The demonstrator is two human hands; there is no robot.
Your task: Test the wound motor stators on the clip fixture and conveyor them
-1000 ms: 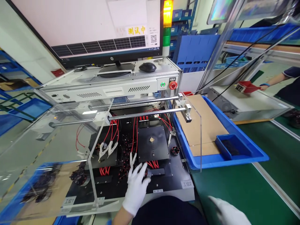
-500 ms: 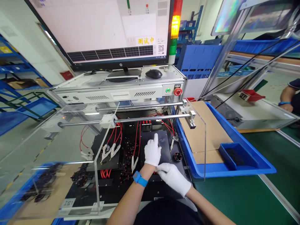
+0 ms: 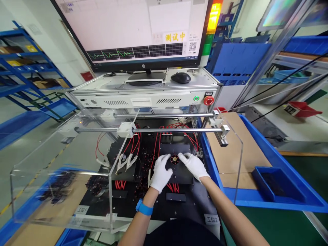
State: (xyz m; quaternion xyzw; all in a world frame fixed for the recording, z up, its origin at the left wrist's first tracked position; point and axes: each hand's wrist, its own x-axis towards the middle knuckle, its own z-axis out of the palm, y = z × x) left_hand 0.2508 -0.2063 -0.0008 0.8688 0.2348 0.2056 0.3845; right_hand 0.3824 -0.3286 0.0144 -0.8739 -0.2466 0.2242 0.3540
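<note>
A small round motor stator [image 3: 175,159] with dark windings and a pale centre lies on a black plate [image 3: 176,176] between my hands. My left hand [image 3: 161,173], white-gloved, is on its left; the index fingertip reaches its edge while the thumb is spread apart lower down. From the right, my right hand [image 3: 192,165], also gloved, has its fingertips together at the stator's upper right edge. Red wires [image 3: 173,187] come out below the plate. Left of my left hand stand white clips [image 3: 126,162] on red wires, with several dark stators [image 3: 141,186] nearby.
A clear acrylic cover [image 3: 111,191] and metal rails [image 3: 176,130] span the fixture. Behind stand a monitor [image 3: 133,30], mouse [image 3: 180,78] and red stop button [image 3: 208,100]. At right is a blue tray [image 3: 287,201] with cardboard; more stators [image 3: 57,186] lie in a left tray.
My left hand has drawn back left, uncovering the stator on the plate. My right hand has risen from below to its right side. Green traces now show on the monitor; the camera view has shifted.
</note>
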